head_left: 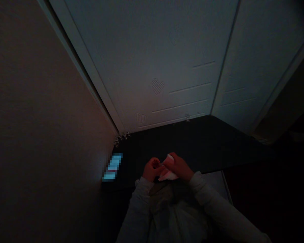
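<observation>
The room is very dark. My left hand [151, 169] and my right hand [179, 166] meet close together above the near edge of a black table [207, 141]. Between them is a small white and pink thing [168, 174], like a folded paper or wrapper. My right hand grips its top, and my left hand's fingers pinch at its left side. What it is exactly cannot be made out in this light. Both arms wear pale long sleeves.
A glowing phone screen [112, 167] lies on the table's left end by the wall. Several small shiny round things [121, 137] sit in the back left corner. Pale cupboard doors [167, 67] with heart cut-outs rise behind the table. A plain wall [40, 135] stands at left.
</observation>
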`<act>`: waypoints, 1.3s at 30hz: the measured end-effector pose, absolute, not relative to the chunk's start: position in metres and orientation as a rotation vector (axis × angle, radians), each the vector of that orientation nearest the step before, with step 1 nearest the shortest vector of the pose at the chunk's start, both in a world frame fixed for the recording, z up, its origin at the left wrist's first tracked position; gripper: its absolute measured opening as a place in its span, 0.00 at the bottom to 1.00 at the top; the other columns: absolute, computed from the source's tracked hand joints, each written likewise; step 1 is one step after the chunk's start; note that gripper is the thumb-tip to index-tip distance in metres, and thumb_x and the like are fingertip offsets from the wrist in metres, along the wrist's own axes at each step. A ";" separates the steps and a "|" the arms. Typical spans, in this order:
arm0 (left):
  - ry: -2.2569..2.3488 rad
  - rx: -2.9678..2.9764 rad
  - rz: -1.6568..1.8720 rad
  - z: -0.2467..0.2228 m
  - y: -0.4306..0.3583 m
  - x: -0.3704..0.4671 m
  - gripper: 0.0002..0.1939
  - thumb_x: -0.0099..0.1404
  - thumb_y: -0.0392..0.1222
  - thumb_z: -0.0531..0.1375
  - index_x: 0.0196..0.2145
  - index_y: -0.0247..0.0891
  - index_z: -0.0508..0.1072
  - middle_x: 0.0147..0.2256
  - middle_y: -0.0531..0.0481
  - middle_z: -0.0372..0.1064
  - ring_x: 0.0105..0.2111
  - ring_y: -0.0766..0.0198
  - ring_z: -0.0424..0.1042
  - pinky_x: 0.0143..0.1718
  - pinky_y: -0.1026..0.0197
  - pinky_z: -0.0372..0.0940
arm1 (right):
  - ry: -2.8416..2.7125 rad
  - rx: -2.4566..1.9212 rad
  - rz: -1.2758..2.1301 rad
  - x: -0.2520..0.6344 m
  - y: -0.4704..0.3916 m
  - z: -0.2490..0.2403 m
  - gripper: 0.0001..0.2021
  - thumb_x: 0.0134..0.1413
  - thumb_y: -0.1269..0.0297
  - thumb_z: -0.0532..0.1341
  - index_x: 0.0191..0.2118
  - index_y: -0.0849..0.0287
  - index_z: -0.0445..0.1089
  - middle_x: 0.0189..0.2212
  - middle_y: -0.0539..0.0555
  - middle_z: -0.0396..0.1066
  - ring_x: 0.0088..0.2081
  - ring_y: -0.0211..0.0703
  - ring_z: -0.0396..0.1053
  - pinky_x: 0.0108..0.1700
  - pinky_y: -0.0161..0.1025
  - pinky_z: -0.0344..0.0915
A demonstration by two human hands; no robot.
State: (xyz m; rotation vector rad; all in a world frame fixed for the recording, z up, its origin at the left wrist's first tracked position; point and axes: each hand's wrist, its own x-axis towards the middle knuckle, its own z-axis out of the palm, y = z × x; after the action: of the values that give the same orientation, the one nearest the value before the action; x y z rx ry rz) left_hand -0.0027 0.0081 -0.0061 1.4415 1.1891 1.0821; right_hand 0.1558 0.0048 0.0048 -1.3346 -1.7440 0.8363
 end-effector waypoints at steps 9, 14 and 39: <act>1.177 1.437 1.099 -0.013 0.012 -0.006 0.15 0.41 0.39 0.63 0.27 0.35 0.64 0.23 0.54 0.61 0.24 0.69 0.61 0.27 0.66 0.57 | -1.708 -1.226 0.951 0.159 0.004 0.004 0.13 0.43 0.59 0.54 0.36 0.60 0.59 0.25 0.49 0.64 0.27 0.37 0.62 0.29 0.33 0.58; 1.146 1.387 1.123 -0.015 0.013 -0.006 0.16 0.42 0.41 0.63 0.29 0.35 0.64 0.23 0.54 0.62 0.24 0.69 0.62 0.27 0.66 0.57 | -1.716 -1.185 0.944 0.159 0.005 0.003 0.13 0.46 0.57 0.52 0.37 0.60 0.60 0.27 0.50 0.64 0.29 0.37 0.62 0.30 0.33 0.58; 1.171 1.391 1.117 -0.012 0.011 -0.005 0.15 0.41 0.41 0.63 0.28 0.35 0.64 0.23 0.54 0.62 0.24 0.69 0.62 0.27 0.66 0.57 | -1.687 -1.232 0.914 0.159 0.007 0.002 0.11 0.43 0.58 0.54 0.32 0.59 0.61 0.24 0.48 0.63 0.26 0.35 0.61 0.28 0.32 0.57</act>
State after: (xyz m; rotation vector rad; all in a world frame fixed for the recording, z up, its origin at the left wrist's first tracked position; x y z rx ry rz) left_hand -0.0053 0.0110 -0.0119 1.3907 1.1713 1.1167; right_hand 0.1591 0.0069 0.0021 -1.2318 -1.6873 0.9137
